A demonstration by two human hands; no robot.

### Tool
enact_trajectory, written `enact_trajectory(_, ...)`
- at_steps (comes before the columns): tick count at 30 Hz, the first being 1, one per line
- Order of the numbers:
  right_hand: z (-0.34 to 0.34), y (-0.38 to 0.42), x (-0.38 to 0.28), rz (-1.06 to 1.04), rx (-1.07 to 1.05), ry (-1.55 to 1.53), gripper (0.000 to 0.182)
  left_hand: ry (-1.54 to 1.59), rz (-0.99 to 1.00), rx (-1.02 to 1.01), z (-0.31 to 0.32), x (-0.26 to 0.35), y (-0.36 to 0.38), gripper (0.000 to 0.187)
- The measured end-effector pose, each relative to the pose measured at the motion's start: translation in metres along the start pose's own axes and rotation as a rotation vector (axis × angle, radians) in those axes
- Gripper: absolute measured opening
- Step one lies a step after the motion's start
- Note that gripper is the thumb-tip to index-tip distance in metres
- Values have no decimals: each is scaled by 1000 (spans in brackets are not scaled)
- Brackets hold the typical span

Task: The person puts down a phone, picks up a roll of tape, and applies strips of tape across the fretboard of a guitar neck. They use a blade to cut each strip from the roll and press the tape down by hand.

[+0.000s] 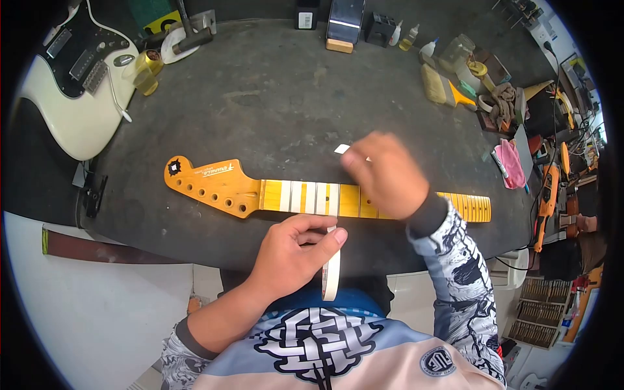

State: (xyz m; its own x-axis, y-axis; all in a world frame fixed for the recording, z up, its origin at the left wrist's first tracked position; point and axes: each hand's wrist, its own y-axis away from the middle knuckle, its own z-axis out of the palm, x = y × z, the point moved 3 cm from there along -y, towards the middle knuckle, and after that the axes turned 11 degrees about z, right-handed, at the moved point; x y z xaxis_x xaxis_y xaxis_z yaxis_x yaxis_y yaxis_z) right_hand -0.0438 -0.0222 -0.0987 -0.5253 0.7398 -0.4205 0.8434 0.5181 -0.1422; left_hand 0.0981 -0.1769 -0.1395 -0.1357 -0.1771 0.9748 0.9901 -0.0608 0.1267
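A guitar neck (351,200) with an amber headstock (211,185) lies across the dark table, headstock to the left. Strips of white tape (296,196) cover parts of the fretboard near the nut. My left hand (296,250) is at the neck's front edge, thumb and fingers closed on a roll of white tape (331,276) that hangs edge-on below them. My right hand (387,175), blurred by motion, is over the middle of the fretboard with its fingers bent. A small white piece (342,149) shows beside its fingertips; whether they hold it I cannot tell.
A white guitar body (71,84) lies at the back left beside a yellow cup (147,71) and a hammer (194,40). A phone (344,23) stands at the back. A brush (445,88), bottles (409,38) and a pink cloth (511,164) are on the right.
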Motion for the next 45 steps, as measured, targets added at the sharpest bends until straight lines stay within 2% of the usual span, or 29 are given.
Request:
enact_trajectory(1, -9, -4, 7, 28, 132, 35, 22, -9, 0, -1, 0, 1, 0, 36)
enact_trajectory(4, -9, -10, 40, 117, 148, 144, 21, -7, 33, 2, -3, -4, 1, 33)
enact_trajectory(7, -5, -5, 45, 154, 28, 112, 22, 4, 57, -4, -2, -4, 0, 31)
enact_trajectory(13, -5, -2, 38, 101, 50, 207, 20, 49, 34, 32, -3, -6, -2, 32)
enact_trajectory(21, -6, -3, 39, 125, -8, 151, 16, 23, 81, 52, 0, -4, 1, 30)
enact_trajectory(29, -7, -8, 40, 148, -28, 89, 15, -32, 42, -10, 2, 2, 4, 29)
enact_trajectory(31, -6, -6, 42, 189, -43, 52, 15, 61, 39, -4, 3, 0, 7, 32)
enact_trajectory(32, -6, -6, 41, 194, -33, 53, 15, 67, -5, -10, 3, -2, 6, 46)
enact_trajectory(35, -5, -3, 38, 217, -16, 46, 14, -85, 74, -66, 7, 2, 9, 61)
enact_trajectory(36, -7, -2, 36, 228, -12, 42, 13, -131, 57, -72, 8, 6, 8, 73)
enact_trajectory(37, -7, -2, 35, 240, -10, 38, 13, -196, 55, -81, 10, 9, 8, 72)
enact_trajectory(40, -4, -2, 42, 251, 0, -110, 9, -412, 22, -101, 16, 20, 8, 72)
enact_trajectory(43, -19, 8, 30, 184, 312, -305, 8, -450, 50, -104, 15, 18, 6, 70)
enact_trajectory(44, -24, 17, 21, 248, 377, -448, 10, -405, 95, -99, 15, 19, 7, 56)
enact_trajectory(45, -26, 31, 11, 289, 379, -574, 12, -380, 97, -87, 13, 15, 7, 50)
